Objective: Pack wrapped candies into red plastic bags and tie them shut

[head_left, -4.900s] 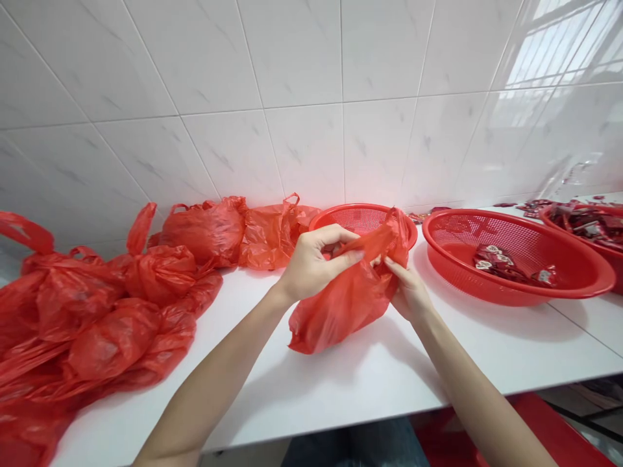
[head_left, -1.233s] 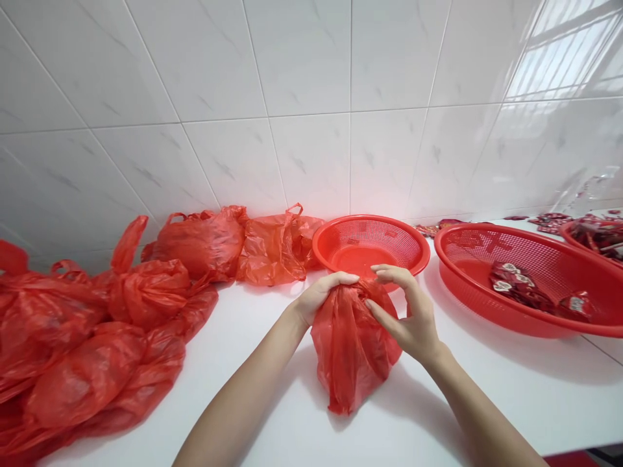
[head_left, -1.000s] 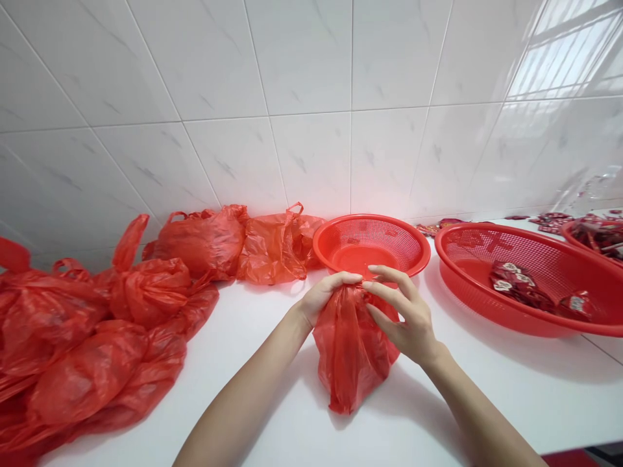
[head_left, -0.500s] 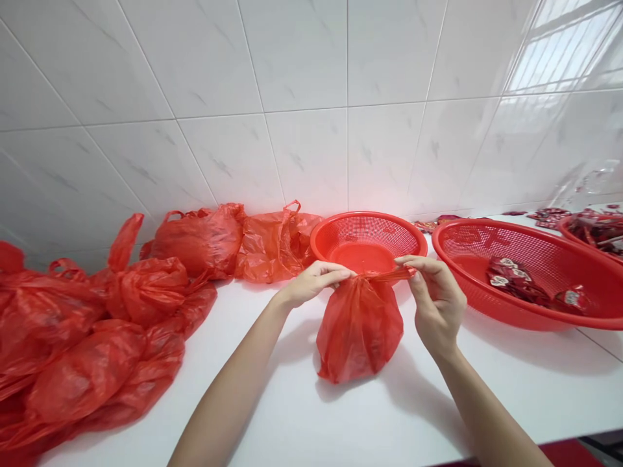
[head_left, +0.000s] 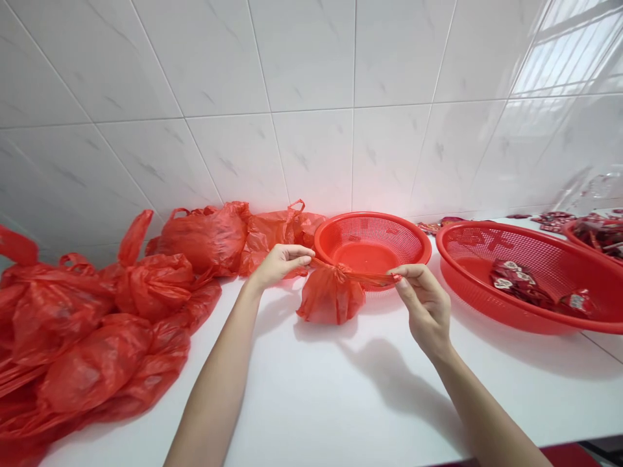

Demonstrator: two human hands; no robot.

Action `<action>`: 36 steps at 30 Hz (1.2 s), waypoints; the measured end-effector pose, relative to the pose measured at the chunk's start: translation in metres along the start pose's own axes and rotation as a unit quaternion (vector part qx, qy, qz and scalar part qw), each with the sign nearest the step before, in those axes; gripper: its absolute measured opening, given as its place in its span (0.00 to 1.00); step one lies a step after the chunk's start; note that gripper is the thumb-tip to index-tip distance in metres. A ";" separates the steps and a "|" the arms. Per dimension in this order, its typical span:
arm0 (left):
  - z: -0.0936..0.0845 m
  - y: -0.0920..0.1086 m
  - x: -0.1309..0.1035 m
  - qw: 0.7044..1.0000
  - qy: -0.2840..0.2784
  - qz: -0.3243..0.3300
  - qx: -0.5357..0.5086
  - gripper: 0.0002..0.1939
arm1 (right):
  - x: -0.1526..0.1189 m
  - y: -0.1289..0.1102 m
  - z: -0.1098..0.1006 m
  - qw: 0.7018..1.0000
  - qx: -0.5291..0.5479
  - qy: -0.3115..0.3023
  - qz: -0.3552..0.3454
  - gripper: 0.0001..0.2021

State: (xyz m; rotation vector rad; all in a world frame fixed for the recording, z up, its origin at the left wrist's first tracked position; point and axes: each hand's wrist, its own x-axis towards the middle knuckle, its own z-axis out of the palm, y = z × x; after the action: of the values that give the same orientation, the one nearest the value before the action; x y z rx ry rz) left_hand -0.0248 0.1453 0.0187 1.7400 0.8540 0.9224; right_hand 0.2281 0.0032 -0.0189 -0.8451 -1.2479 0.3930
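Observation:
A red plastic bag (head_left: 331, 298) hangs between my two hands over the white table, its neck gathered in a knot. My left hand (head_left: 287, 263) pinches one handle end at the bag's upper left. The other handle is stretched out to the right, with its tip pinched in the thumb and fingers of my right hand (head_left: 422, 298). Just behind the bag stands a round red basket (head_left: 372, 253) with nothing visible inside.
Several filled red bags (head_left: 92, 331) are heaped along the left side and back. At the right, a large red basket (head_left: 516, 318) holds some dark red packets (head_left: 520, 282). Behind it lie more packets and another filled basket. A tiled wall (head_left: 311, 155) rises behind the table.
The bag has swung up and away, a little to the left. My hands have moved apart, pulling both handles outward, and the knot looks tighter.

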 end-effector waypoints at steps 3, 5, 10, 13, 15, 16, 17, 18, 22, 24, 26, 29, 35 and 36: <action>0.002 0.001 0.001 0.998 0.040 0.029 0.032 0.24 | 0.001 -0.002 0.002 0.999 0.024 -0.016 0.016 0.07; 0.007 0.005 0.002 0.994 0.070 0.065 0.044 0.23 | 0.002 -0.003 0.003 0.998 0.047 -0.023 0.022 0.06; 0.026 0.026 -0.005 0.975 0.100 0.196 0.032 0.14 | 0.003 -0.003 0.004 0.998 0.067 -0.018 0.009 0.04; 0.042 0.041 -0.014 0.976 0.084 0.199 -0.018 0.14 | 0.003 -0.004 0.006 0.998 0.067 -0.009 -0.008 0.05; 0.053 0.048 -0.020 0.979 0.086 0.183 -0.037 0.14 | 0.004 -0.006 0.008 0.996 0.082 -0.015 -0.021 0.09; 0.059 0.050 -0.022 0.978 0.091 0.182 -0.036 0.12 | 0.004 -0.007 0.008 0.996 0.085 -0.018 -0.029 0.11; 0.064 0.053 -0.025 0.977 0.098 0.186 -0.027 0.10 | 0.005 -0.007 0.009 0.996 0.081 -0.021 -0.041 0.11; 0.069 0.055 -0.027 0.975 0.103 0.196 -0.012 0.08 | 0.005 -0.008 0.009 0.996 0.071 -0.025 -0.058 0.10; 0.080 0.063 -0.034 0.970 0.107 0.218 0.036 0.04 | 0.005 -0.012 0.012 0.990 0.012 -0.059 -0.125 0.09; 0.083 0.066 -0.038 0.974 0.092 0.207 0.020 0.05 | 0.005 -0.014 0.016 0.990 -0.010 -0.067 -0.126 0.10; 0.087 0.070 -0.042 0.979 0.063 0.193 -0.014 0.05 | 0.006 -0.017 0.022 0.992 -0.020 -0.064 -0.107 0.13; 0.092 0.074 -0.048 0.981 0.020 0.189 -0.035 0.08 | 0.010 -0.024 0.032 0.996 -0.017 -0.051 -0.071 0.17; 0.094 0.080 -0.056 0.981 0.039 0.189 0.019 0.12 | 0.016 -0.034 0.042 0.994 -0.041 -0.077 -0.071 0.15; 0.093 0.081 -0.057 0.981 0.049 0.188 0.019 0.10 | 0.017 -0.035 0.041 0.993 -0.045 -0.082 -0.071 0.14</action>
State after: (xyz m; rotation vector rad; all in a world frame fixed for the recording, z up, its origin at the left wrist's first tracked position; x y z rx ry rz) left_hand 0.0407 0.0335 0.0593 1.9402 0.6157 1.2541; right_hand 0.1882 0.0058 0.0215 -0.8069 -1.4779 0.2990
